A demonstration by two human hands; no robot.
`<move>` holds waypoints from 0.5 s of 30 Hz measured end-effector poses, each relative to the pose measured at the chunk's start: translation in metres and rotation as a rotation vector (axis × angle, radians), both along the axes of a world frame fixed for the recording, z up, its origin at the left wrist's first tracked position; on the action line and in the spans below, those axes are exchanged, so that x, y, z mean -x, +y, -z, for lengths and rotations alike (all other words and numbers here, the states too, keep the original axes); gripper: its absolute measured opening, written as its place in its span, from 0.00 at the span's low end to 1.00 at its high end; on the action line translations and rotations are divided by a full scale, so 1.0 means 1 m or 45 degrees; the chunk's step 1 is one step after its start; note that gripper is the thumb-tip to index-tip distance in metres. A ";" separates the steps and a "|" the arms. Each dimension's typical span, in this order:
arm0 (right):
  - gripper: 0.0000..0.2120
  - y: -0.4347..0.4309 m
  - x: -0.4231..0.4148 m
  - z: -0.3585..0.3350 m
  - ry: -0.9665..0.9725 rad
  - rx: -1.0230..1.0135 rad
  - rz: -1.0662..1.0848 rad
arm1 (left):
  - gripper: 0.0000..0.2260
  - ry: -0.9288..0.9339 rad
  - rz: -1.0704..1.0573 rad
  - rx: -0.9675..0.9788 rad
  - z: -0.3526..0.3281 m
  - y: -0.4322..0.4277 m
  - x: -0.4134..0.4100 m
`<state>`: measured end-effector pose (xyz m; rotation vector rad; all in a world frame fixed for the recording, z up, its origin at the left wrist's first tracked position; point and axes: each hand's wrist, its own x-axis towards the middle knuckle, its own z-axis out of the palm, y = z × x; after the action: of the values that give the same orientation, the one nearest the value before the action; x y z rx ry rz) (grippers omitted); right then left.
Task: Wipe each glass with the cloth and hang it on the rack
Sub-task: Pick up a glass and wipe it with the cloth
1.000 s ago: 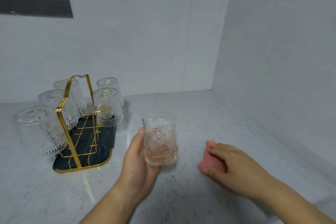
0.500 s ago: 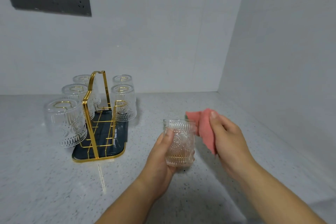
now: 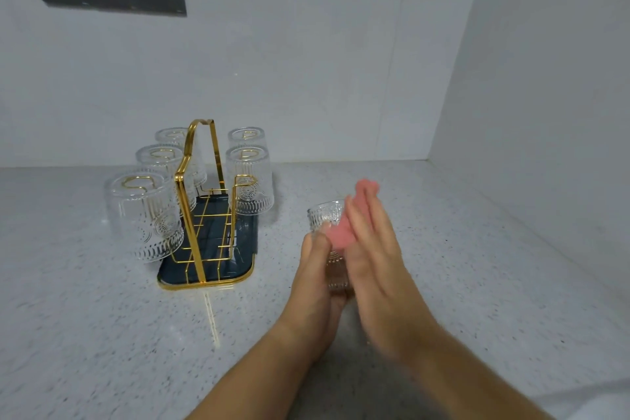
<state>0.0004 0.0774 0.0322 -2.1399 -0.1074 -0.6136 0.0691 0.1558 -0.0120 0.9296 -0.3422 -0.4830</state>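
Head view showed you in the wiping step, working on what looked like the last loose glass. Your left hand gripped it upright above the counter, to the right of the rack. The thumb lay across the near side and the other fingers curled round behind, mostly hidden. Your right hand was laid flat against the glass's right side. Its fingers were straight and close together, pressing the pink cloth onto the wall of the glass. That hand was blurred, so you could not tell from this picture whether the thumb also pinched the cloth. A fold of cloth poked out above your fingertips.

Five hung glasses sat mouth-down on the gold rack, three on its left side and two on its right. The near right peg looked free.

By my reading, the task was nearly done, with one glass left to wipe and hang. The next move called for finishing the wipe around the outside, and perhaps the inside, of which nothing showed. Then you had to take the cloth away, turn the glass mouth-down and lower it over that free peg. You needed a firm left-hand grip through the turn, since embossed glass can slip. You also needed care not to knock the hung glass just behind the peg.
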 end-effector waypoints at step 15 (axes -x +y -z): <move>0.28 -0.029 -0.003 -0.003 0.206 -0.385 -0.046 | 0.25 0.056 0.056 0.090 -0.001 -0.002 0.000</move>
<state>0.0039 0.0480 0.0355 -1.8811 0.0338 -0.4050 0.0689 0.1538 -0.0107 0.8427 -0.3382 -0.5274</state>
